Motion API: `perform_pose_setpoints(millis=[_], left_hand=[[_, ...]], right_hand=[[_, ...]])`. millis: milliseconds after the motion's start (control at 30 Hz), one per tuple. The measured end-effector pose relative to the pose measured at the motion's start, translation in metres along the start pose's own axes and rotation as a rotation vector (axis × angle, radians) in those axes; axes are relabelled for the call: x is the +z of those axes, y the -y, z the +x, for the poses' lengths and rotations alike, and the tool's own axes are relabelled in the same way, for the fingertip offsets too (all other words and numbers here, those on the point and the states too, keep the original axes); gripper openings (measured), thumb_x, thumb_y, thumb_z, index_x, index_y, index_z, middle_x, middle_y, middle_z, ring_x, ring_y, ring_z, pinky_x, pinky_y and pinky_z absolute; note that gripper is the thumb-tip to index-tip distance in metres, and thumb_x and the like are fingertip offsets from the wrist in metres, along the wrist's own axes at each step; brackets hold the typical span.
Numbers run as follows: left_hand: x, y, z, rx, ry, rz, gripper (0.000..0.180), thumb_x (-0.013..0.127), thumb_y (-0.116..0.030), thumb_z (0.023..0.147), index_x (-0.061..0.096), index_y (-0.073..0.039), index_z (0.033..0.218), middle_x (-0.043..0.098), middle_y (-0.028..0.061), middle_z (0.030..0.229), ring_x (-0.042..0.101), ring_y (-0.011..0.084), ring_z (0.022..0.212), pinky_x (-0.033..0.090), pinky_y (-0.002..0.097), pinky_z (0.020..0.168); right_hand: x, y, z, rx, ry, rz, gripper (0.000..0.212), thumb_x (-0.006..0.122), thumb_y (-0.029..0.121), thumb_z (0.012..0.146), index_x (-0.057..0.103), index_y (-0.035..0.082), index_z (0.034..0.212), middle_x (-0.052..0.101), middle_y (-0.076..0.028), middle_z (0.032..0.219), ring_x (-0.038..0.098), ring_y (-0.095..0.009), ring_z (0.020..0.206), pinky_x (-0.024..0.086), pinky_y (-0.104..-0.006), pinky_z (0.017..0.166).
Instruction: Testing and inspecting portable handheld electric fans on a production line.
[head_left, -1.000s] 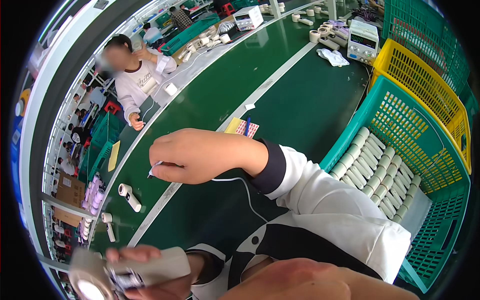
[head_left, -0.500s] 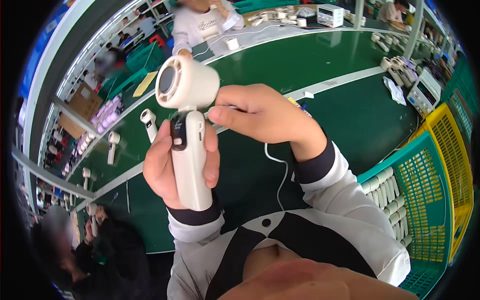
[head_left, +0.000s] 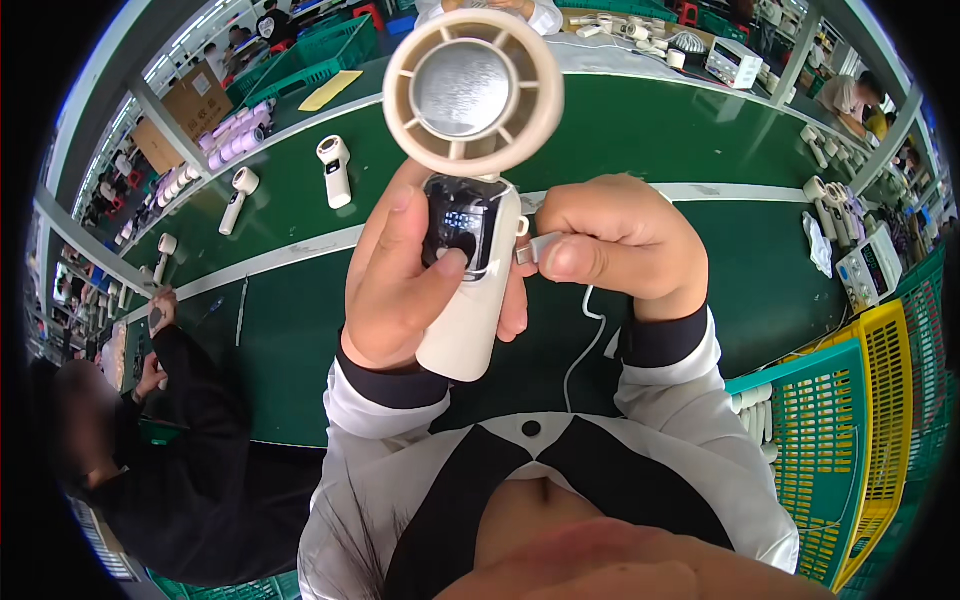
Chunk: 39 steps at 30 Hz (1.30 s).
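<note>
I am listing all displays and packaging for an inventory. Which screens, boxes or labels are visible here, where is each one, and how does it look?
Small dark display panel: on the cream handheld fan held in the left hand, glowing pale digits.
Brown cardboard box: upper left, beyond the green table.
Flat yellow sheet: far table edge, upper left.
White bench instrument: right side, boxy, with a front panel.
Second white bench instrument: top right, boxy.

Cream handheld fan (head_left: 470, 200) upright, display lit; silver plug (head_left: 532, 248) touching its side.

Left hand (head_left: 405, 290) grips fan (head_left: 470, 180); right hand (head_left: 625, 240) plug (head_left: 535, 248).
</note>
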<state>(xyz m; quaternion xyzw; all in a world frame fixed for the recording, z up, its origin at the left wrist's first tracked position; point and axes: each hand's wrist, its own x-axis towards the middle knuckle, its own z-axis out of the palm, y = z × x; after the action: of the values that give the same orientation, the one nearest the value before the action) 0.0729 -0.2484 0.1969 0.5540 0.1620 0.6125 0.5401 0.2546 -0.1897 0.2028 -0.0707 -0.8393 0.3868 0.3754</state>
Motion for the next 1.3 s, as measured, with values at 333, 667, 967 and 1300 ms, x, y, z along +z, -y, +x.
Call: perform_pose_setpoints(millis=[333,667,967,1300], left_hand=[[-0.010,0.008,0.013,0.126,-0.046,0.355,0.039,0.038,-0.020,0.087,0.037,0.004,0.118,0.057,0.0178,0.094,0.059,0.0204,0.069,0.051,0.0302,0.061],[-0.016,0.013,0.019,0.275,0.096,0.314,0.048,0.032,-0.014,0.094,0.015,0.002,0.136,0.051,0.0170,0.099,0.055,0.0174,0.061,0.047,0.0267,0.054],[-0.013,0.014,0.015,0.102,0.069,0.092,0.063,0.051,-0.018,0.086,0.019,0.001,0.137,0.056,0.0130,0.082,0.055,0.0173,0.055,0.043,0.0282,0.046],[-0.044,-0.028,0.010,0.594,-0.341,0.202,0.037,0.043,-0.010,0.087,0.039,0.010,0.117,0.052,0.0240,0.107,0.055,0.0261,0.070,0.049,0.0346,0.053]], right_hand=[[0.010,0.001,0.007,0.077,-0.201,-0.125,0.029,0.055,0.025,0.092,0.056,0.003,0.073,0.056,-0.003,0.062,0.049,-0.013,0.055,0.040,-0.0267,0.052],[0.013,-0.006,0.013,0.140,-0.166,0.056,0.030,0.053,0.026,0.093,0.057,0.005,0.071,0.061,0.000,0.064,0.053,-0.008,0.058,0.041,-0.0236,0.054],[0.012,0.014,0.007,0.183,-0.247,-0.032,0.010,0.058,-0.001,0.085,0.063,-0.006,0.091,0.065,-0.010,0.072,0.063,-0.015,0.068,0.047,-0.0233,0.061],[-0.013,0.005,-0.007,0.025,-0.735,-0.035,0.019,0.062,0.014,0.084,0.064,-0.003,0.090,0.064,-0.007,0.085,0.038,-0.001,0.055,0.025,-0.0163,0.052]])
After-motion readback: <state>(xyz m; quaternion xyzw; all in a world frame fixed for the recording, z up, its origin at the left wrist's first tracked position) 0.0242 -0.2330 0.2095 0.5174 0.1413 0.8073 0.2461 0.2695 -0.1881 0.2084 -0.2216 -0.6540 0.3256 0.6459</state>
